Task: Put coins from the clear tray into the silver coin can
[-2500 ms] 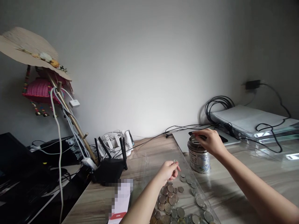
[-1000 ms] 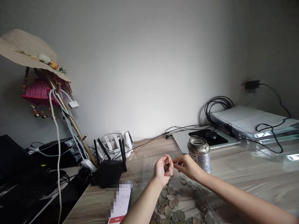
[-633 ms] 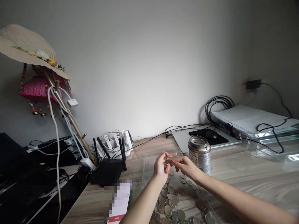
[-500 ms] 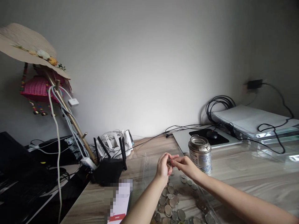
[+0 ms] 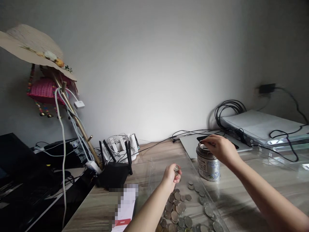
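Observation:
My left hand [image 5: 172,174] is curled around several coins, one showing at its fingertips, above a clear plastic tray [image 5: 150,170]. Many loose coins [image 5: 179,209] lie in that tray, mostly toward its near end. Over the top of a round metal tin [image 5: 208,165] with blue patterning, my right hand [image 5: 218,146] is pinched closed. Something small and dark shows at its fingertips, most likely a coin, beside the tin's lid slot. The hand hides part of the lid.
A black router [image 5: 113,174] with antennas stands left of the tray, near a phone [image 5: 125,209]. Behind the tin lie a silver panel [image 5: 188,146] and black mouse pad. A stand with a hat [image 5: 36,45] leans at the left.
My right hand has left my left hand and moved right, over the tin's lid. My left hand stays above the tray, now showing a coin. The view has shifted slightly.

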`<state>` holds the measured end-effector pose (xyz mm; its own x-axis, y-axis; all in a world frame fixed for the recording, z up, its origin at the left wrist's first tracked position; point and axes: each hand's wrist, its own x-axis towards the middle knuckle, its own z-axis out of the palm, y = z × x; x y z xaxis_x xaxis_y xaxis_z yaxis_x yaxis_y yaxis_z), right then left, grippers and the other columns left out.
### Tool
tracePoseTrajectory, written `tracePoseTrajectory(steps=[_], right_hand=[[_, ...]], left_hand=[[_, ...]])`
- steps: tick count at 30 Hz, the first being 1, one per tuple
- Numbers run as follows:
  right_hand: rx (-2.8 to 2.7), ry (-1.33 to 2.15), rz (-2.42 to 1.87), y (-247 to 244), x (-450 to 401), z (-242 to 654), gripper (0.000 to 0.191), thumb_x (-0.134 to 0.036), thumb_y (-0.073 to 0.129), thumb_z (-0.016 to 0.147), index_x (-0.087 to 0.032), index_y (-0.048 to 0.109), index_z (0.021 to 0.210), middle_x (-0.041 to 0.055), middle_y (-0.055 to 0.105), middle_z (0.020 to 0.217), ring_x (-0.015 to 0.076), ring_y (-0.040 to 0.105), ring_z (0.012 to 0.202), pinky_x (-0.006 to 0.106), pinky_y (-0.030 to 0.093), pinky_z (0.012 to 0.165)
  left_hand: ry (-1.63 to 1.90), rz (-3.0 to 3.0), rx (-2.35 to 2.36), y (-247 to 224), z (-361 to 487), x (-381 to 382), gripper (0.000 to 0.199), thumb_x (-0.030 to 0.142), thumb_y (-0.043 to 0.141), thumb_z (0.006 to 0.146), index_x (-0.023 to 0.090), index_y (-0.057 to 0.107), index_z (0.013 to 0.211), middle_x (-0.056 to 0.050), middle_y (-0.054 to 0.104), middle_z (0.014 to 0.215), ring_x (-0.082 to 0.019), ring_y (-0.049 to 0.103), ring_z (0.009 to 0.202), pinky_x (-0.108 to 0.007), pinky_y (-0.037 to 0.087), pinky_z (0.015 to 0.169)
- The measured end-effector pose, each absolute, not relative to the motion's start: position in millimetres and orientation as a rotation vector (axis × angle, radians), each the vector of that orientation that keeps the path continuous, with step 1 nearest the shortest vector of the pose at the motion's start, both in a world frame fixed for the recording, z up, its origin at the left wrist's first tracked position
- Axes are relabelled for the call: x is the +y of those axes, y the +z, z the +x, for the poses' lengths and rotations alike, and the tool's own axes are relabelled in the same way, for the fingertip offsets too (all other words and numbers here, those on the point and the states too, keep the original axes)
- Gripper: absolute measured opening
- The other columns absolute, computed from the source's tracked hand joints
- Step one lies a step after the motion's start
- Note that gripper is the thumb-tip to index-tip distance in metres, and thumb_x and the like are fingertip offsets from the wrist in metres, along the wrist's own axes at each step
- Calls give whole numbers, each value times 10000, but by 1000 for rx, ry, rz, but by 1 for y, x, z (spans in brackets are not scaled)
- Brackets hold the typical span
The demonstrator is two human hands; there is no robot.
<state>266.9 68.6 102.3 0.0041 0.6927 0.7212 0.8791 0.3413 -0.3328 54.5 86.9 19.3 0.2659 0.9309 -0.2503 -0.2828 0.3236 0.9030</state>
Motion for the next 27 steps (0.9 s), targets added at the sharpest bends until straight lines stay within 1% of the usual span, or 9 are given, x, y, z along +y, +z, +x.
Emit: tracePoseTrajectory(steps=[3,7,10,12,16,18,20,22,27], right_hand=[[-1843,-418,-1519,103,80,293,207,-302,491,714,-215,679,701,30,636,818,200,545,781,298,413,678],[-1973,-377,-1520,95,90,302,239,-312,474,710,-217,693,708,39,635,835,201,548,775,317,408,738],[-1966,-362,-1527,93,90,300,252,-313,461,712,-222,697,720,42,635,870,207,550,797,320,407,749],[-1950,-356,-1532,94,88,299,259,-335,466,713,-219,698,721,47,636,873,210,553,803,316,409,743],[-1989,-206,-1522,102,88,302,317,-438,478,712,-215,702,725,55,638,884,204,562,800,297,414,724],[-2067,-64,-1515,110,93,304,304,-444,507,688,-217,704,734,54,634,912,196,564,798,277,413,707],[-2180,76,-1541,121,100,305,252,-392,555,646,-217,703,751,51,637,899,187,561,786,255,406,681],[-2307,164,-1595,132,107,303,220,-313,589,597,-208,701,754,47,647,833,176,556,745,236,391,641],[-2463,237,-1634,148,115,296,146,-202,577,548,-172,684,642,23,633,651,123,517,556,205,335,506]], left_hand=[[883,867,965,16,55,87,116,174,403,671,110,491,713,4,472,461,-40,310,329,-184,95,364],[838,899,991,17,55,86,205,58,426,617,94,493,808,-44,556,548,-54,404,394,-171,195,379],[803,919,995,17,55,84,266,26,425,606,90,471,860,-72,593,597,-68,442,403,-185,271,409],[781,944,985,16,55,84,283,26,421,614,89,455,888,-83,607,622,-76,464,411,-191,290,422],[745,1026,974,14,54,84,264,57,436,634,96,444,895,-85,621,646,-59,445,394,-183,241,404],[730,1059,983,14,54,83,234,75,434,644,100,452,875,-73,617,624,-46,408,370,-182,202,392],[708,1077,998,14,55,81,213,94,438,653,107,458,864,-56,608,597,-38,385,359,-181,177,389],[672,1086,1019,16,57,78,211,110,445,656,115,459,867,-40,599,573,-38,377,351,-184,160,388],[606,1144,996,18,59,74,233,97,407,651,118,466,875,-41,595,555,-44,375,342,-195,144,381]])
